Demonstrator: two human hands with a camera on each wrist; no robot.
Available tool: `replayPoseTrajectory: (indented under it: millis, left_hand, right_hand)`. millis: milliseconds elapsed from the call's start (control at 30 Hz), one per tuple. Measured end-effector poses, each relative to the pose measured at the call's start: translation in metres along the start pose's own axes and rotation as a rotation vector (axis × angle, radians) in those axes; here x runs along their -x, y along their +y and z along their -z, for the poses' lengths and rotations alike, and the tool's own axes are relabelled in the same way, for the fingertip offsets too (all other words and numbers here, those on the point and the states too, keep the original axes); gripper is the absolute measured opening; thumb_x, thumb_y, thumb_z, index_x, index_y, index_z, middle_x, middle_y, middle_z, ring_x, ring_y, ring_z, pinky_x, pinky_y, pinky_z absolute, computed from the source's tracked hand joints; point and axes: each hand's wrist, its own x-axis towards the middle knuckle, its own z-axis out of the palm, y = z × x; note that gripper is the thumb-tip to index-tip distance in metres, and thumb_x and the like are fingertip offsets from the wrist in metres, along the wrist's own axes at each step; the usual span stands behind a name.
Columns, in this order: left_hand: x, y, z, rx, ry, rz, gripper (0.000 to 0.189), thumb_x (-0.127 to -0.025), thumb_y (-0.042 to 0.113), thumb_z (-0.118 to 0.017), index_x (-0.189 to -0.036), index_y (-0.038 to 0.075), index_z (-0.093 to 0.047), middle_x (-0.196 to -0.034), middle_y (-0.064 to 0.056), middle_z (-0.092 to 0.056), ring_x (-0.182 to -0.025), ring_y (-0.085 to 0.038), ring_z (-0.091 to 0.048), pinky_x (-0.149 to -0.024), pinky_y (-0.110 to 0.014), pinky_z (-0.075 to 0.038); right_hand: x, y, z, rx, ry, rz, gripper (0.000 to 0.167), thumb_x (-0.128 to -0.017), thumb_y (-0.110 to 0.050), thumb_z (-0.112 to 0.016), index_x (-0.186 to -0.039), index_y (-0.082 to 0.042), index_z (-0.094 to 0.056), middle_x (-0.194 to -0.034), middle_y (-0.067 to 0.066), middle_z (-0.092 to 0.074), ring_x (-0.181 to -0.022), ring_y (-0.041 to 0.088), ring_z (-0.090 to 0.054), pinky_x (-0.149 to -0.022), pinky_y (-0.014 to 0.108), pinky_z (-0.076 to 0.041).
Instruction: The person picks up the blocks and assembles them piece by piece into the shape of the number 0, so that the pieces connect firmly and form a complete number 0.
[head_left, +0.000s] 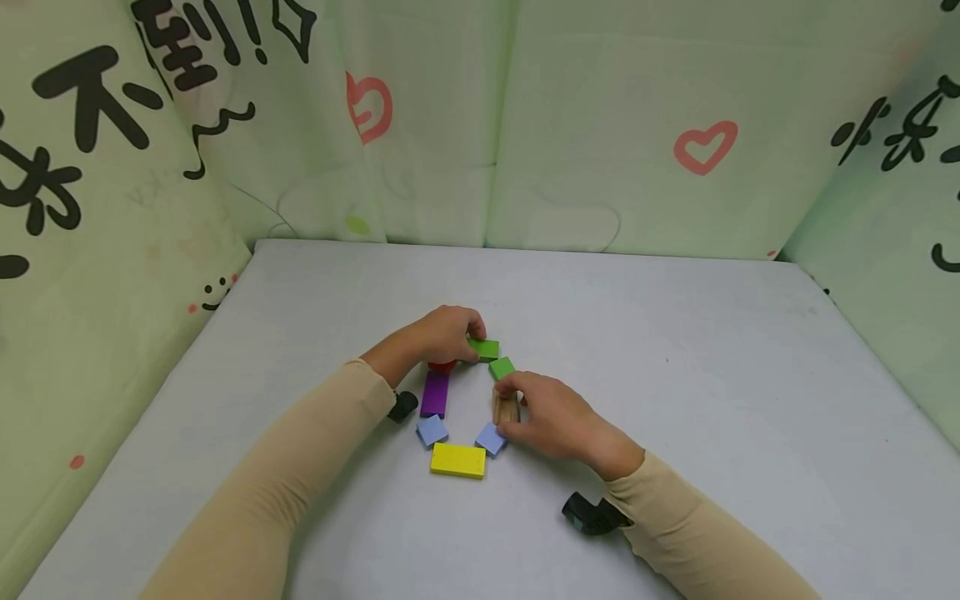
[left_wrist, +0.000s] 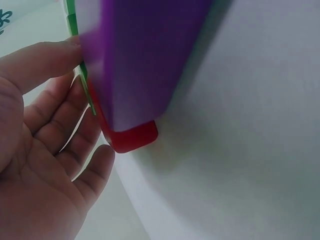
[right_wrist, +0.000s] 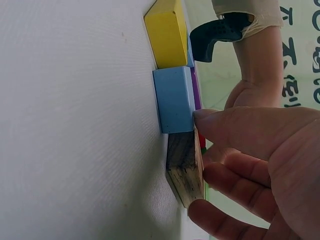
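Observation:
Several colored blocks lie in a ring on the white table. At its far side my left hand [head_left: 441, 333] pinches a green block [head_left: 487, 350] between thumb and fingers. Partly hidden beneath that hand is a red block [head_left: 441, 367], beside a purple block [head_left: 434, 395]. My right hand [head_left: 558, 417] holds a brown wooden block [head_left: 506, 408] by its ends on the ring's right side. Its thumb [right_wrist: 225, 125] lies by a light blue block [right_wrist: 174, 100]. A smaller green block [head_left: 502, 367] sits just beyond the right fingertips.
Nearest the person is a yellow block [head_left: 458, 461], with another light blue block [head_left: 432, 431] at its left corner. Black wrist mounts [head_left: 592, 514] hang close to the tabletop [head_left: 712, 358]. Pale green printed curtains [head_left: 600, 125] enclose the table's back and sides.

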Motion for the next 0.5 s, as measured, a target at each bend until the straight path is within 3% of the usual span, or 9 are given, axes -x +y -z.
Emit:
replayPoseTrajectory:
  millis: [500]
  left_hand:
    - [0.0015,0.0014,0.0000,-0.006,0.001,-0.014,0.026,-0.091,0.013,-0.075,-0.115,0.009,-0.065,-0.119,-0.004,-0.065,-0.107,-0.019,-0.056,-0.097,-0.035,-0.046]
  right_hand:
    - [0.0003,-0.0004,0.0010,-0.001,-0.009,-0.015,0.043,-0.087,-0.018,-0.077,-0.125,-0.003,-0.062,-0.120,0.005,-0.065,-0.102,0.023,-0.062,-0.090,0.040,-0.051]
